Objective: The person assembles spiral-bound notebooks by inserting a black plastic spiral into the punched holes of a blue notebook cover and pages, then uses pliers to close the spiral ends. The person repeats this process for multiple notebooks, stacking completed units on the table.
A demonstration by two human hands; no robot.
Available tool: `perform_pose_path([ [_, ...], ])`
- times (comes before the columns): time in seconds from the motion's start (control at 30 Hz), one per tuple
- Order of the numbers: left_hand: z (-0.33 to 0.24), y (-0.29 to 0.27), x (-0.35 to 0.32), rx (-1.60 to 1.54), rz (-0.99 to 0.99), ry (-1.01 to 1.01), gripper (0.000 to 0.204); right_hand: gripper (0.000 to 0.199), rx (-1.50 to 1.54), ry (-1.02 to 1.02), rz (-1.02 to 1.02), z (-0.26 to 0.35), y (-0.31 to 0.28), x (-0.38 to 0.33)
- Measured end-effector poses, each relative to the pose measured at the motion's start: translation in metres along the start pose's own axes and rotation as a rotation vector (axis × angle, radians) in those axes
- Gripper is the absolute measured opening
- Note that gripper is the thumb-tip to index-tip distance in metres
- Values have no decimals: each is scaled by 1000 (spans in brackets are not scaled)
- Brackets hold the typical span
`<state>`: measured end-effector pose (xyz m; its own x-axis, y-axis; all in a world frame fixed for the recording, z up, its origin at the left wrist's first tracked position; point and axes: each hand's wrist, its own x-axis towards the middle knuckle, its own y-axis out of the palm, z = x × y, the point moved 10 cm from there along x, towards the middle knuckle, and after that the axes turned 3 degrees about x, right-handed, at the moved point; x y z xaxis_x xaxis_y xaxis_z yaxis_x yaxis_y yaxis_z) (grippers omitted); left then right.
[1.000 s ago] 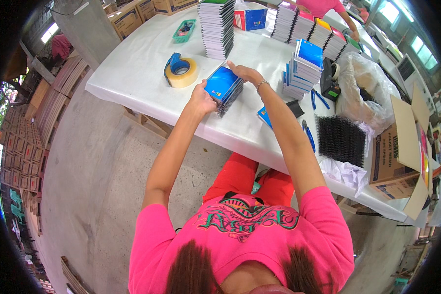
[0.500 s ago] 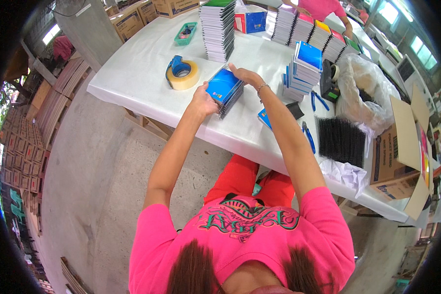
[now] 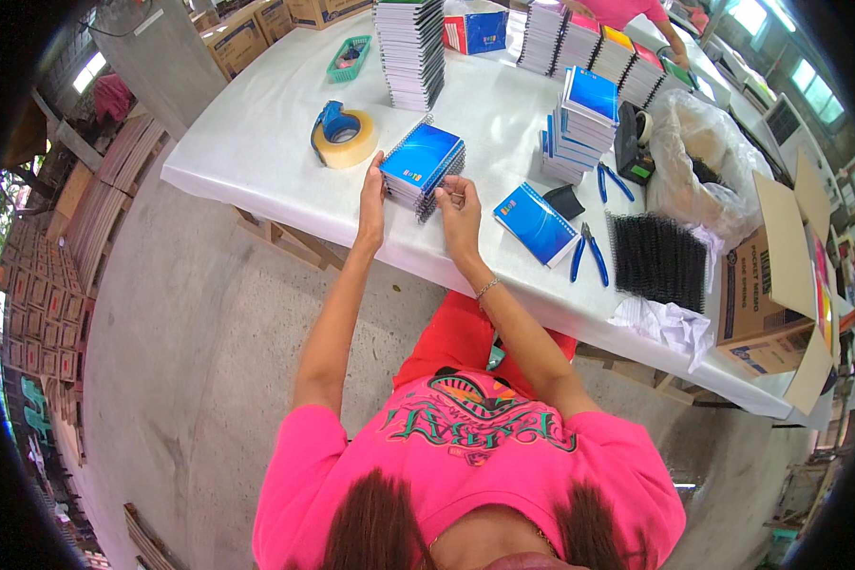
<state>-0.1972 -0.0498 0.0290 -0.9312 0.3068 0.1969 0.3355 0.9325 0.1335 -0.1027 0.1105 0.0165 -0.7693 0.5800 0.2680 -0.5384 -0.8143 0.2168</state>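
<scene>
A short stack of blue-covered spiral notebooks (image 3: 421,157) sits on the table in front of me, coils showing along its edges. My left hand (image 3: 372,206) lies along the stack's left side, fingers stretched out against it. On the right side, my right hand (image 3: 460,209) has its fingers bent and closed on the coil edge at the near corner. Right of this hand, a blue notebook cover with punched pages (image 3: 536,224) lies flat. Two blue-handled pliers (image 3: 590,256) and a dark curved piece (image 3: 565,202) are close to it.
A tape roll in a blue dispenser (image 3: 344,138) stands left of the stack. Behind are a tall notebook pile (image 3: 410,57) and a green basket (image 3: 349,59). Rightward are blue pads (image 3: 579,123), black coils (image 3: 657,261), a plastic bag (image 3: 698,142) and an open carton (image 3: 760,304). Another person's arm (image 3: 673,40) shows beyond.
The notebooks, earlier gripped by both hands, now rest on the table. My right hand has moved from their far edge down to the near right corner, uncovering the blue cover and pliers.
</scene>
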Motion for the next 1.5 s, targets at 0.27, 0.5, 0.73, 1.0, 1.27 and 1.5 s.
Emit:
perform_pose_path([
  [0.27,1,0,-1,52,-41,80,68,16,60,7,-2,-9,1,-4],
  [0.5,8,-4,1,52,-48,90,63,13,82,-39,-10,-6,3,-4],
  [0.73,5,-3,-2,36,-41,81,63,13,80,-50,-15,-1,4,-5],
  [1.0,5,-2,-4,18,-50,62,62,11,46,-33,-16,2,5,-7],
  [1.27,3,-1,-3,28,-28,90,65,12,55,-82,-38,-1,4,-4],
  [1.5,6,-23,-8,-21,-142,67,68,19,-484,-314,-98,67,-43,-10],
])
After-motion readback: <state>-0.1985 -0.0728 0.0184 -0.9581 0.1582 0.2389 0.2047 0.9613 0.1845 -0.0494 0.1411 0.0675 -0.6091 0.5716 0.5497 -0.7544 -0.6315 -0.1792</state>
